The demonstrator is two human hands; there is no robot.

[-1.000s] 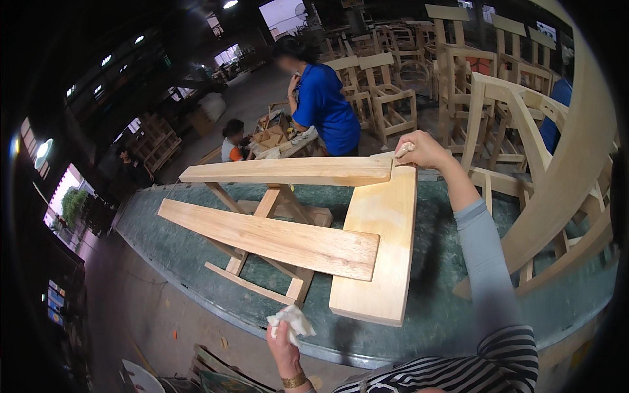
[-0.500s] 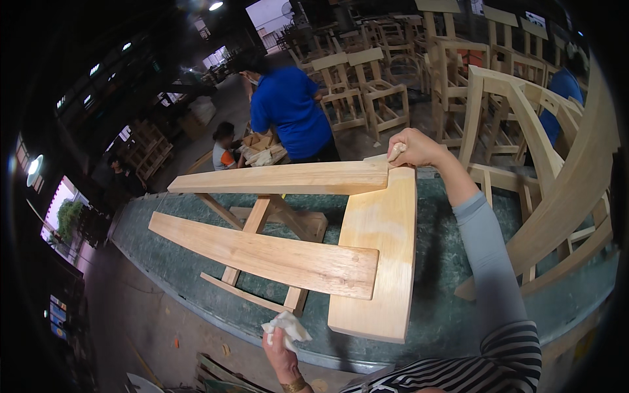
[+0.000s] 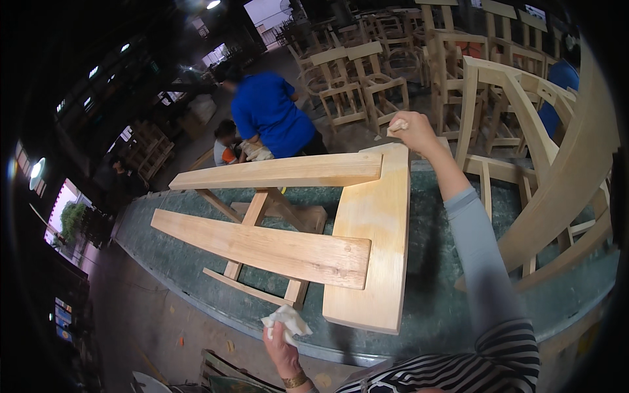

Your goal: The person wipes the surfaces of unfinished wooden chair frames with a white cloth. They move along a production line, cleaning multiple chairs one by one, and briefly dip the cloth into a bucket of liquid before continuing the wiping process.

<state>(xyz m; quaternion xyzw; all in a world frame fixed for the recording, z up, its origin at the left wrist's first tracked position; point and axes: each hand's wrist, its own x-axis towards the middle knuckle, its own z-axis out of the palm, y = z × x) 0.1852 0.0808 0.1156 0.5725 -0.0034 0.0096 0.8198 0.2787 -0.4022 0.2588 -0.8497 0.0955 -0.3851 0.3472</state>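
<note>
Took right hand [image 3: 417, 135] off wide board [image 3: 377, 211], leaving far corner [image 3: 396, 152] bare; gripping pale wad [image 3: 398, 125] in those fingers, white cloth [image 3: 291, 320] in left hand [image 3: 282, 350]

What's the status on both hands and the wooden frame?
Left hand holding white cloth; right hand gripping pale wad near far end of wide board. Wooden frame on green table. Possible obstacle: second frame at right.
</note>
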